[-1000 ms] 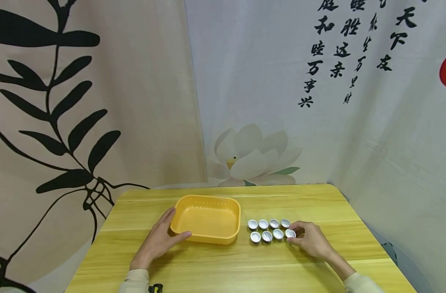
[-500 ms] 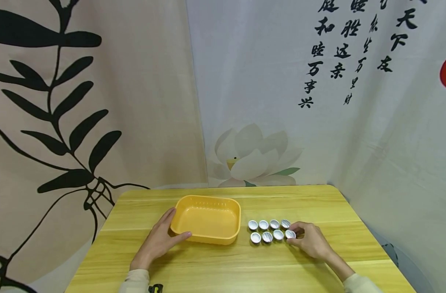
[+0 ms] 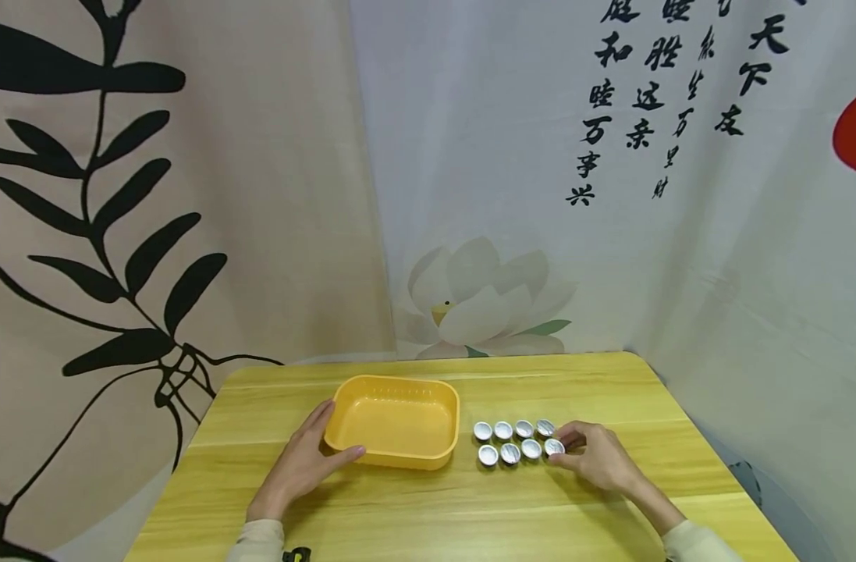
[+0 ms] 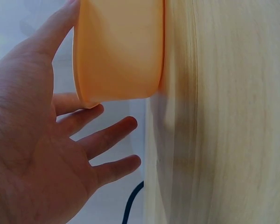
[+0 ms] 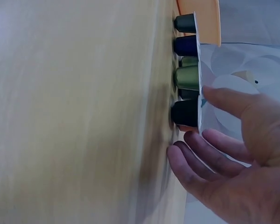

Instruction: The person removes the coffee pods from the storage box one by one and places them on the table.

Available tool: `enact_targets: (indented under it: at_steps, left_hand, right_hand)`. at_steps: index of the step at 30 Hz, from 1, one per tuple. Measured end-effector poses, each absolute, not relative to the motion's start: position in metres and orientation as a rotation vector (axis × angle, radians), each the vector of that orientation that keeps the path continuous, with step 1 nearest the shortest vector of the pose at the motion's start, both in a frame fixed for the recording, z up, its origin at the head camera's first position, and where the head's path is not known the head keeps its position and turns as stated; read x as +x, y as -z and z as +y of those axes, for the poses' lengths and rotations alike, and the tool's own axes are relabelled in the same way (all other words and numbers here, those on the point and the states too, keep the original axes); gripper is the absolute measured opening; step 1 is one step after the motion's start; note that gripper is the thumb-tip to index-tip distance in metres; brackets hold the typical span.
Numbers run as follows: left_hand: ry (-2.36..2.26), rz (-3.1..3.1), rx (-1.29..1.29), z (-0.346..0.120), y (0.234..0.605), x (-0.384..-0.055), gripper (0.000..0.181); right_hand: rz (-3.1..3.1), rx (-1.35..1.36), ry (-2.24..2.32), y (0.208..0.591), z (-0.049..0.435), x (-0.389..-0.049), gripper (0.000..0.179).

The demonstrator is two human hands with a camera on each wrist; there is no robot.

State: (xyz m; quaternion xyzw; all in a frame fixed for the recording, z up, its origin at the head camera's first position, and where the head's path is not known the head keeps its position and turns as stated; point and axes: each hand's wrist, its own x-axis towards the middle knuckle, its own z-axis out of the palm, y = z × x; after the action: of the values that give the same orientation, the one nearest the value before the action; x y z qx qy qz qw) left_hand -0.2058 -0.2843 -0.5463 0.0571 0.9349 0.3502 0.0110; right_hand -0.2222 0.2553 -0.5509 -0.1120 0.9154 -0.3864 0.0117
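Several coffee capsules (image 3: 509,453) stand lid up in two rows, with silvery foil tops. In the right wrist view their sides are dark, blue and green. My right hand (image 3: 599,460) has its thumb and a finger at opposite sides of the nearest right-end capsule (image 5: 186,112), which is black, pinching it lightly at the rim. A yellow plastic tray (image 3: 406,459) stands to the left of the capsules. My left hand (image 3: 303,464) touches the tray's left end, thumb along its front and fingers at the left side. Those fingers are spread and fairly straight in the left wrist view.
The wooden table (image 3: 435,515) has its far edge against a curtain (image 3: 315,195) printed with plants and writing. A small black object (image 3: 297,554) is at the near edge beside the left sleeve. A dark cable (image 4: 131,205) shows in the left wrist view.
The head view has shifted slightly. Both hands, the tray and the capsules hold the same places relative to each other.
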Motion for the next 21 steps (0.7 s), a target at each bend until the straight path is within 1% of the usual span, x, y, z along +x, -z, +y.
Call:
enact_targets:
  at_steps: [7,13,21]
  left_hand:
    - [-1.085,2.922,0.178,-0.2858,0.5477,-0.2053,0.123]
    - [-1.094,2.924,0.167,-0.2874,0.5472,-0.2051,0.123]
    - [-1.088,2.933,0.203,-0.2916,0.5481,-0.2004,0.122]
  right_hand:
    - [2.914,-0.264,1.169,0.5470,0.2587,-0.2194,0.037]
    - [3.008,-0.296,1.206,0.5482,0.2600,-0.2235,0.040]
    - [3.184,-0.538,1.117,0.5542,0.2632,-0.2260,0.043]
